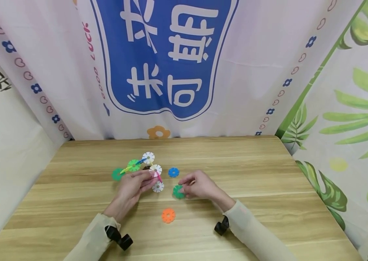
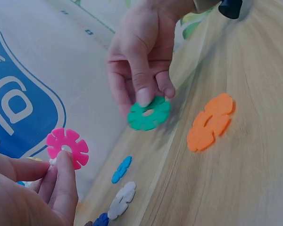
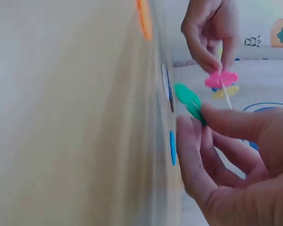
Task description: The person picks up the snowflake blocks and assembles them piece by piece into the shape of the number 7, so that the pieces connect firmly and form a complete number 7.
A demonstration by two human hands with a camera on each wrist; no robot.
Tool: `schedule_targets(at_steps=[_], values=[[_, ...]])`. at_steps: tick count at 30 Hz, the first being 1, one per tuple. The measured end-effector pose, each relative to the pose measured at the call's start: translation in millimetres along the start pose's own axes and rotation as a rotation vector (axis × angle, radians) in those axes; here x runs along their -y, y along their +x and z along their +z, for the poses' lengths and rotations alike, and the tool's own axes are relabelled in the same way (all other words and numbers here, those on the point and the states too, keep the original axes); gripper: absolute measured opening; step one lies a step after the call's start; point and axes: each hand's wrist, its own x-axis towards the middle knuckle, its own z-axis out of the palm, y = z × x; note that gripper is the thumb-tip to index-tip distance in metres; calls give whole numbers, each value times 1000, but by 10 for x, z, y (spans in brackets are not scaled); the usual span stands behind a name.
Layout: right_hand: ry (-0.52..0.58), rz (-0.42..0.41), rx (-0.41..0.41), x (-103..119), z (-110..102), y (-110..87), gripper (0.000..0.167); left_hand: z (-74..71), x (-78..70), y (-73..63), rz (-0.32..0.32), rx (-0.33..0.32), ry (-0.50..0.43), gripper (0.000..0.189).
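Observation:
My left hand [image 1: 132,186] pinches a joined chain of notched flower-shaped plastic discs. A pink disc [image 2: 68,148] shows at its fingertips, with white discs [image 1: 155,169] close by. Farther left in the chain come green discs [image 1: 134,165], with yellow and blue ones seen edge-on. My right hand [image 1: 200,185] pinches a single green disc [image 2: 149,114] between thumb and fingers, a little right of the chain and apart from it. Whether the white disc [image 1: 158,186] below the pink one is joined to it, I cannot tell.
An orange disc [image 1: 168,215] lies flat on the wooden table [image 1: 252,159], nearer to me. Beyond the right hand lies a blue disc [image 1: 173,172]. Behind the left fingers a dark brown disc [image 1: 147,168] is partly hidden. A printed curtain [image 1: 236,90] hangs at the table's back edge.

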Motion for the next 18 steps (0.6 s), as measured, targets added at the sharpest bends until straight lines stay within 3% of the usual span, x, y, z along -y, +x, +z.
schedule_targets(at_steps=[9,18], values=[[515,31,-25,15,208,-68,26,94,15,23,15,-1,2,37],[675,62,-80,13,368,-114,25,124,65,-44,31,17,24,34]])
